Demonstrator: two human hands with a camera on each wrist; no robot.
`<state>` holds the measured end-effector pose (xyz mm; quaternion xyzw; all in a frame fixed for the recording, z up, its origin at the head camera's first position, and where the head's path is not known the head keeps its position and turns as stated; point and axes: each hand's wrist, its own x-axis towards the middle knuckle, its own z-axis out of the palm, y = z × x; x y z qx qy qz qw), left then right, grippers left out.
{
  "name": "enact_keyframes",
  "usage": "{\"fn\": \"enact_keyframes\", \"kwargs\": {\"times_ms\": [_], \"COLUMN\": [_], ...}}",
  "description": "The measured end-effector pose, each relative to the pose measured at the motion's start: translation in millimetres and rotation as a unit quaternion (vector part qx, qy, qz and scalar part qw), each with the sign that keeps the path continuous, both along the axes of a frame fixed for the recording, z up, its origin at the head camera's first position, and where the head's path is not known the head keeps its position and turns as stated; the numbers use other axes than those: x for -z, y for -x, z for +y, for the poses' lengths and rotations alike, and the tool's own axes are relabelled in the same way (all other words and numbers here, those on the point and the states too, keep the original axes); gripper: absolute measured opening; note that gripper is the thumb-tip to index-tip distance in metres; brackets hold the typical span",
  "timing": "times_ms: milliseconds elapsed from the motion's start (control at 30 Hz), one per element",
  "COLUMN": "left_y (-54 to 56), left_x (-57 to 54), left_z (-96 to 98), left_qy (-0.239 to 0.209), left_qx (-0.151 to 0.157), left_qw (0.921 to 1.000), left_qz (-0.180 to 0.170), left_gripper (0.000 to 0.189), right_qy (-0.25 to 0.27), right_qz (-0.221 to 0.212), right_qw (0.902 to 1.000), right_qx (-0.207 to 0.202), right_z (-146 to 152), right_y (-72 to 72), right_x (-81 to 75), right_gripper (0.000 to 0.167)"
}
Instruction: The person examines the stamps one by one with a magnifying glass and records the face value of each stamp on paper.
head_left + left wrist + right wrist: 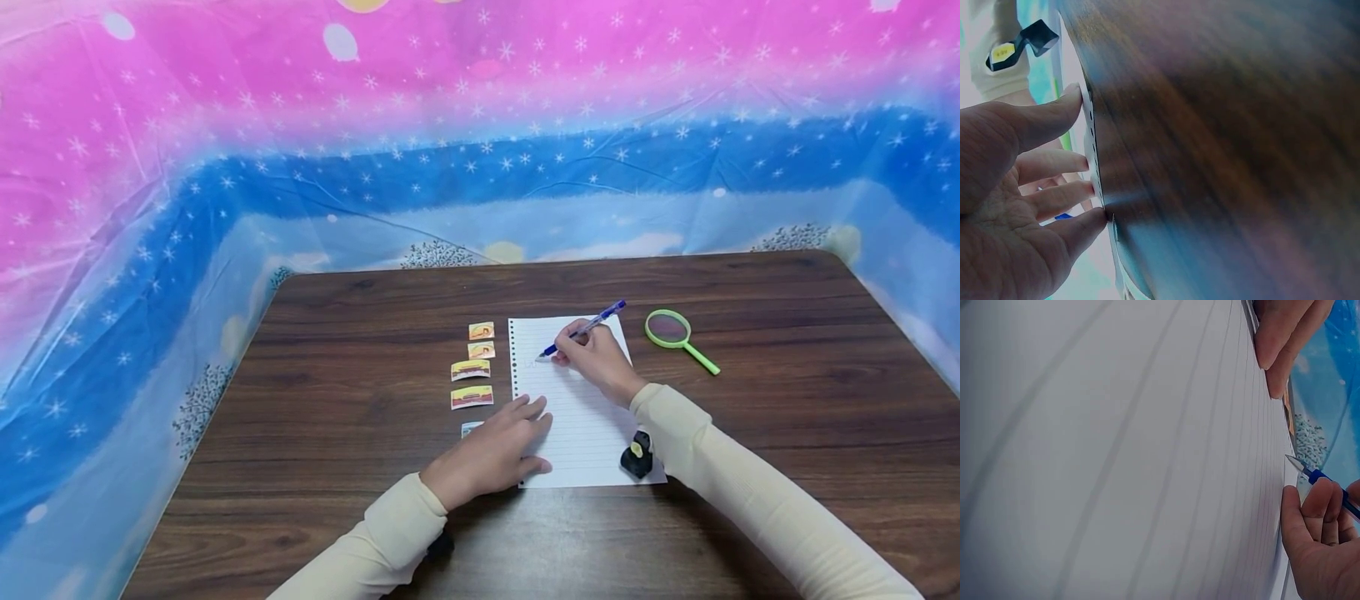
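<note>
A lined sheet of paper (592, 433) with punched holes down its left side lies on the table. Pinched in my right hand (600, 358) is a blue pen (609, 312), its tip at the paper near some faint marks in the upper left. The right wrist view shows the pen (1315, 475) tip at the sheet, with the right hand (1325, 550) behind it. My left hand (498, 446) rests with spread fingers on the lower left of the paper. In the left wrist view, the fingertips of the left hand (1029, 181) touch the sheet's holed edge.
Left of the paper stand several small printed cards in a column, among them an orange card (482, 332) and a yellow-red card (472, 397). A card (471, 428) is partly behind the left hand. A green magnifying glass (667, 329) lies right of the paper on the wooden table (337, 375).
</note>
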<state>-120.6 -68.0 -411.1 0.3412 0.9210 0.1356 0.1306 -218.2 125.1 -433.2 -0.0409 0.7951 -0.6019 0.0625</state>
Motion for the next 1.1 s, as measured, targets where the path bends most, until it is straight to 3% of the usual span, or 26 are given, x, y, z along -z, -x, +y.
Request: {"fn": "enact_keyframes", "kwargs": {"times_ms": [333,567,867,1100], "left_y": [-0.7,-1.1,-1.1,-1.5], "left_x": [-1.3,-1.5,-3.4,-5.6], "left_z": [0.3,-0.1,-0.2,0.9], "left_qy": [0.005,-0.001,0.003,0.011], "left_qx": [0.011,0.003,0.001,0.001], "left_qw": [0.9998,0.9999,0.9999,0.9996], "left_qz": [0.016,0.01,0.017,0.024], "left_gripper": [0.059,0.059,0.058,0.057], "right_qy": [0.019,0.031,0.056,0.044], "right_qz": [-0.014,-0.022,-0.044,-0.015], "right_qw": [0.9997,0.9993,0.9974,0.998], "right_qx": [-0.008,-0.004,-0.012,-0.044], "right_z": [2,2,9,21], "right_y": [-0.8,0.8,-0.4,-6.0], "right_x": [0.9,1.3,-13.3,-23.6], "right_gripper": [0.018,0.021,0.019,0.022]}}
